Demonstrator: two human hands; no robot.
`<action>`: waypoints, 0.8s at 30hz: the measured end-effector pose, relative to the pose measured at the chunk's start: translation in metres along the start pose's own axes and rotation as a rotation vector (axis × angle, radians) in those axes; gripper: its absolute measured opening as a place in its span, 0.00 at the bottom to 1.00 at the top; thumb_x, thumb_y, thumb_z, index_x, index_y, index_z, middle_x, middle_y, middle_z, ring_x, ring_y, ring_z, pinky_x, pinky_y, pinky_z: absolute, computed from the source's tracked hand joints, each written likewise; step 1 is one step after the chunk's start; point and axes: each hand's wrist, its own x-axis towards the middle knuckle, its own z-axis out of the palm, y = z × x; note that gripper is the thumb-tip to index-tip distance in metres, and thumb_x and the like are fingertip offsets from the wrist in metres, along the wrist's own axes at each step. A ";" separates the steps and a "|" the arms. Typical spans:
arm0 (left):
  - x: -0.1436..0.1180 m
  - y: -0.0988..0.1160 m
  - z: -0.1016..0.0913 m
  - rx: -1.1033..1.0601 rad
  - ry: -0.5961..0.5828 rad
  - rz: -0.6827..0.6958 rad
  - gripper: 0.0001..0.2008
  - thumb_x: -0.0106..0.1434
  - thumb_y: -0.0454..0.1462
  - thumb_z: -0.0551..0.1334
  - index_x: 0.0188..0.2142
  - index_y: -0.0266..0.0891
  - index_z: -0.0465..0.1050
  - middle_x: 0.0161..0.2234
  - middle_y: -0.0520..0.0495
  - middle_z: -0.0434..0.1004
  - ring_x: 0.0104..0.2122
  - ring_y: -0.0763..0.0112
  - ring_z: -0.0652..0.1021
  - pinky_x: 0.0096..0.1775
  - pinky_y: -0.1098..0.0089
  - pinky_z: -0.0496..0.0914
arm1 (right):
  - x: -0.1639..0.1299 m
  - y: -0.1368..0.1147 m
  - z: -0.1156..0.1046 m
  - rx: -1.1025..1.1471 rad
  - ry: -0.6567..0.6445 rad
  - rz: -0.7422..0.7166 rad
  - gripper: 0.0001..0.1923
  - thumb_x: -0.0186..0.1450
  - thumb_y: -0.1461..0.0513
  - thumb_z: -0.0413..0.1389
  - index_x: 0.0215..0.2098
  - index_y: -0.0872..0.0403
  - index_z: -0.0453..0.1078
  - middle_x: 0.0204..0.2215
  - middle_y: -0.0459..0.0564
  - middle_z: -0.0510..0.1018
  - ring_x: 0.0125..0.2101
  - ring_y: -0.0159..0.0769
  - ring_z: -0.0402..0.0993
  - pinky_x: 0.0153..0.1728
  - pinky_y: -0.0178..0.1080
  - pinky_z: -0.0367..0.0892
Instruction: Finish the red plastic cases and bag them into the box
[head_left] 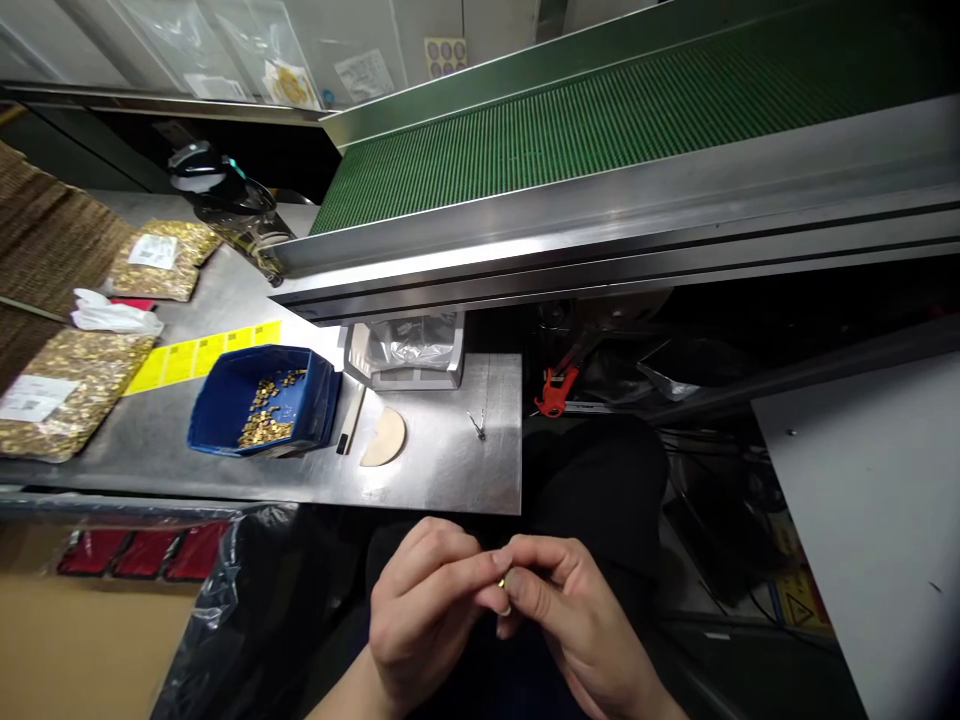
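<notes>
Both of my hands meet over my lap, just in front of the metal table's edge. Between their fingertips is a small gold-coloured metal piece point(503, 582), mostly covered by the fingers. My left hand point(431, 590) is closed, its thumb and index finger pinching the piece. My right hand point(566, 605) is closed too, thumb and index finger pressed against the same piece from the right. On the table beyond stands a blue bin point(214, 405) with many small gold-coloured metal pieces point(266, 425) in it.
Near the bin lie a pale wooden disc piece point(386, 437), a thin brush-like stick point(351, 425) and a small metal item point(478, 427). A grey tray point(416, 379) holds clear plastic. Bags of gold pieces point(82, 375) lie left. A green conveyor point(510, 140) crosses behind; an orange-handled tool point(556, 390) sits right.
</notes>
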 end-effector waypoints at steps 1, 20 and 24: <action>0.000 0.000 0.000 0.005 -0.001 0.002 0.07 0.65 0.28 0.68 0.44 0.28 0.81 0.31 0.46 0.75 0.32 0.71 0.74 0.31 0.69 0.71 | 0.000 0.002 0.001 0.018 0.011 0.004 0.09 0.66 0.56 0.68 0.37 0.54 0.83 0.29 0.50 0.84 0.27 0.30 0.76 0.30 0.32 0.72; -0.017 -0.023 -0.022 0.133 0.054 0.113 0.08 0.65 0.24 0.66 0.44 0.29 0.80 0.35 0.43 0.79 0.35 0.69 0.77 0.34 0.69 0.76 | 0.015 0.010 0.022 -0.007 0.067 0.055 0.15 0.64 0.53 0.69 0.36 0.59 0.84 0.29 0.54 0.84 0.23 0.27 0.77 0.27 0.28 0.71; -0.031 -0.036 -0.031 0.207 -0.033 0.117 0.12 0.65 0.26 0.67 0.47 0.36 0.82 0.38 0.42 0.83 0.37 0.63 0.81 0.35 0.67 0.78 | 0.024 0.013 0.023 -0.027 0.029 0.038 0.18 0.59 0.51 0.72 0.35 0.59 0.84 0.28 0.53 0.84 0.22 0.27 0.76 0.27 0.28 0.71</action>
